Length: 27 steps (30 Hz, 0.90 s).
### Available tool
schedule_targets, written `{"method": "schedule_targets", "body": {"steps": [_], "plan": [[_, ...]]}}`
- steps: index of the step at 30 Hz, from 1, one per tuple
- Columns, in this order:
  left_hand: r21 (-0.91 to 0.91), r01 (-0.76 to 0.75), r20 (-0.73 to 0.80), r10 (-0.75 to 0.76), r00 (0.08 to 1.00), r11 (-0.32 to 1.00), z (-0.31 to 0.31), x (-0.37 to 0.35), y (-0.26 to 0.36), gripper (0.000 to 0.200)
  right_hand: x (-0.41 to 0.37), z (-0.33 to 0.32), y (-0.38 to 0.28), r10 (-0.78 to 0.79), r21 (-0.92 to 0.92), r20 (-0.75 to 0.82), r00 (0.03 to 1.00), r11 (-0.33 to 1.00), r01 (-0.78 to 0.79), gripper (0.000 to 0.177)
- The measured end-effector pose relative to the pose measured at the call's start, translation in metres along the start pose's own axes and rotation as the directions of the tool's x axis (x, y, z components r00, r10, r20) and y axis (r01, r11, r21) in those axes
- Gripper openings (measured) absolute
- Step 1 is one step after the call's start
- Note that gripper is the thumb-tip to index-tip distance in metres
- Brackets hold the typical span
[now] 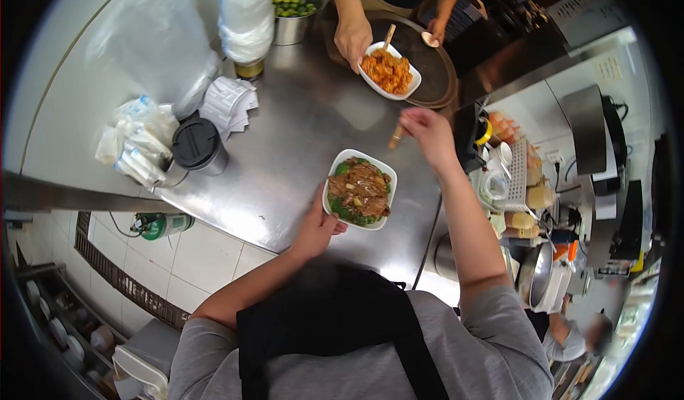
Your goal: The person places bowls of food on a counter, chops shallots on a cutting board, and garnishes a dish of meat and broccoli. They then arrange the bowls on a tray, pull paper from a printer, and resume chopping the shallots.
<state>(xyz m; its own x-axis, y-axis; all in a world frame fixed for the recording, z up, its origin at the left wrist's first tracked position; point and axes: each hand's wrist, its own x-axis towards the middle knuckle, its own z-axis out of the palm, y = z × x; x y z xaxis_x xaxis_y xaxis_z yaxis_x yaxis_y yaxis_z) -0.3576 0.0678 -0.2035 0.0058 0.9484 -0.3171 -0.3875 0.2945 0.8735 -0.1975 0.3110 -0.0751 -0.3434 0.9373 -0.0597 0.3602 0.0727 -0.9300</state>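
A white square bowl (pixel 391 174) of brown sliced meat (pixel 360 186) over green vegetables sits on the steel counter before me. My left hand (pixel 318 227) grips its lower left edge, thumb near the rim. Up and to the right, my right hand (pixel 427 130) pinches a small wooden clothespin (pixel 395 139), apart from the bowl and slightly blurred. Across the counter, another person's hand (pixel 354 40) holds a white bowl (pixel 410 90) of orange-red food with a similar wooden piece (pixel 390 35) at its rim. That person's other hand (pixel 437 29) has a small pale round thing.
On the steel counter (pixel 299 115) stand a pot of small green fruits (pixel 288 29), a wrapped stack (pixel 246 18), paper slips (pixel 226 104) and a black-lidded container (pixel 198 147). A round brown tray (pixel 438 61) lies at the back. Sauce bottles and a basket (pixel 519 175) crowd the right.
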Motion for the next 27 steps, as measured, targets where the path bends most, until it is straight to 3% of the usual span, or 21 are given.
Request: {"method": "schedule_targets", "body": {"steps": [4, 8, 10, 11, 13, 16, 17, 19, 21, 22, 24, 25, 26, 27], "plan": [[-0.001, 0.002, 0.011, -0.002, 1.000, 1.000, -0.001, 0.002, -0.002, 0.073, -0.054, -0.029, 0.069, 0.042, 0.026, -0.241, 0.970, 0.999, -0.036, 0.013], [0.018, 0.006, 0.005, -0.006, 1.000, 1.000, 0.000, 0.002, -0.002, 0.071, -0.067, 0.005, 0.090, 0.044, 0.033, -0.307, 0.951, 0.999, -0.035, 0.021], [0.016, 0.016, -0.010, -0.016, 1.000, 1.000, 0.000, 0.003, -0.004, 0.068, -0.069, 0.012, 0.087, -0.082, -0.119, -0.319, 0.944, 0.992, 0.046, 0.045], [0.026, 0.014, 0.002, -0.014, 1.000, 1.000, 0.001, 0.005, -0.004, 0.068, -0.075, 0.011, 0.075, -0.084, -0.116, -0.333, 0.939, 0.992, 0.048, 0.045], [0.018, 0.022, -0.017, -0.021, 1.000, 1.000, 0.002, 0.008, -0.006, 0.066, -0.091, 0.005, 0.053, -0.114, -0.136, -0.395, 0.911, 0.989, 0.065, 0.067], [0.042, -0.018, -0.031, 0.019, 0.999, 0.999, 0.010, 0.005, -0.007, 0.069, -0.125, -0.026, 0.051, -0.093, -0.182, -0.379, 0.921, 0.983, 0.025, 0.074], [0.067, -0.057, -0.065, 0.061, 0.996, 0.996, 0.016, 0.005, -0.004, 0.073, -0.138, -0.035, 0.060, -0.062, -0.172, -0.385, 0.921, 0.985, -0.005, 0.069], [0.146, -0.170, 0.019, 0.169, 0.985, 0.975, 0.015, 0.003, -0.014, 0.080, -0.174, -0.044, 0.088, -0.004, -0.151, -0.392, 0.920, 0.987, -0.060, 0.058], [0.281, -0.293, 0.084, 0.280, 0.956, 0.914, 0.023, -0.004, -0.015, 0.078, -0.217, -0.044, 0.097, 0.023, -0.179, -0.392, 0.920, 0.979, -0.101, 0.047], [0.288, -0.347, 0.105, 0.330, 0.938, 0.893, 0.025, -0.006, -0.023, 0.077, -0.236, -0.043, 0.109, -0.037, -0.192, -0.411, 0.911, 0.980, -0.046, 0.045], [0.331, -0.444, 0.095, 0.439, 0.894, 0.832, 0.039, -0.014, -0.033, 0.072, -0.277, -0.042, 0.108, 0.028, -0.179, -0.327, 0.945, 0.980, -0.091, 0.034], [0.326, -0.460, 0.166, 0.429, 0.888, 0.826, 0.051, -0.022, -0.035, 0.072, -0.296, -0.042, 0.108, 0.050, -0.175, -0.277, 0.960, 0.979, -0.102, 0.031], [0.321, -0.431, 0.135, 0.409, 0.902, 0.843, 0.063, -0.032, -0.035, 0.065, -0.315, -0.045, 0.094, 0.103, -0.236, -0.194, 0.975, 0.960, -0.149, 0.028], [0.320, -0.397, 0.108, 0.383, 0.917, 0.860, 0.074, -0.039, -0.039, 0.060, -0.332, -0.044, 0.098, 0.069, -0.185, -0.158, 0.985, 0.978, -0.098, 0.026]]}}
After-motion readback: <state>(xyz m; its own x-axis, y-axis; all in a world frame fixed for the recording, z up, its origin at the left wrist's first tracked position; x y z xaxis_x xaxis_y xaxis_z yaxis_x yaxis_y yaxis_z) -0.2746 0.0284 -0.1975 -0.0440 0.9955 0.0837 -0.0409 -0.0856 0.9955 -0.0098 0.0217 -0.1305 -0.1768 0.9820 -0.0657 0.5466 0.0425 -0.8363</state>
